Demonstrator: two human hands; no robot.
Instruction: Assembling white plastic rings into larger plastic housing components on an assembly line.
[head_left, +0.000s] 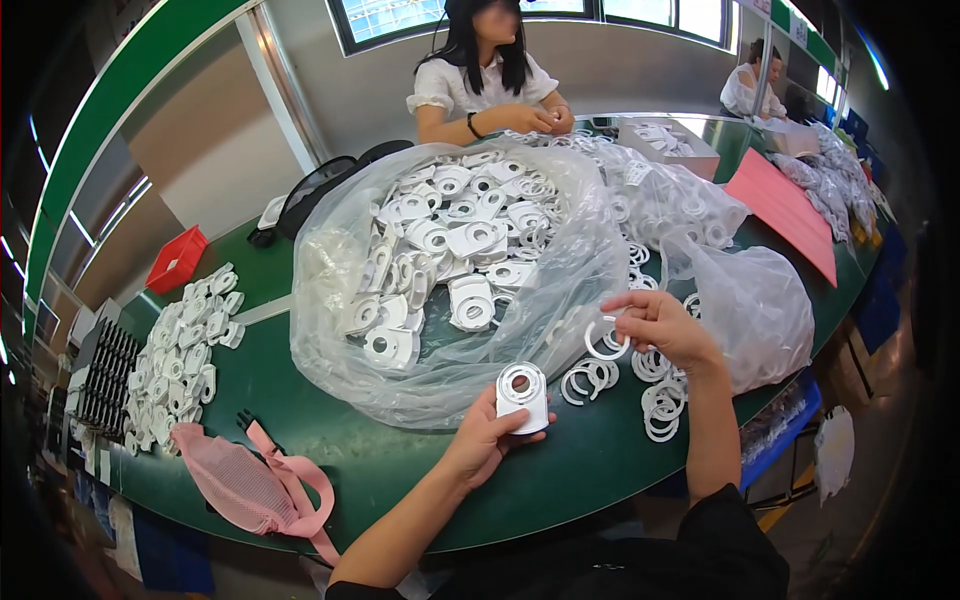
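Taking the big open clear plastic bag [330, 300] as landmark, the work in hand is just at its near right side, above the green table [370, 470]. The left hand [482, 442] is closed around a white plastic plate with a round hole [535, 412], and this plate is in front of the near edge of the bag. The right hand [662, 325] is at the right of the bag and pinches a thin white ring [590, 345], which is apart from the plate. I judge that the step in hand is to bring ring and plate together; the next move would call for turning the ring flat toward the round face and centring it, while the plate is kept steady. As for pose, the left forearm comes up from below, the thumb lies on the lower front of the plate, and the fingers support from behind, so the holed face is turned upward to the person. The right forearm rises steeply, with the wrist bent toward the left; thumb and forefinger hold the ring at its right side. Whether the ring is a full circle I cannot tell, because the fingertips cover a part of it.
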